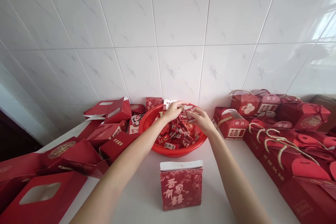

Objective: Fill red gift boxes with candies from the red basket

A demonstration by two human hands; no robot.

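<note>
A red plastic basket (pixel 174 152) holds many small red-wrapped sweets (pixel 178 134). Over its back left part is my left hand (pixel 175 110), its fingers stretched to the right. My right hand (pixel 201 117) is over the right side of the basket, its fingers bent around the edge of a red packet (pixel 187 113) with a patterned border. Between my forearms, nearer to me, a red paper box (pixel 181 189) with pale lettering stands upright, its white top edge facing up.
Red cartons (pixel 118 143) lie in a heap at the left. Rows of red gift boxes (pixel 280 147) with rope handles fill the right. A tiled wall (pixel 181 73) rises behind the white table (pixel 141 185).
</note>
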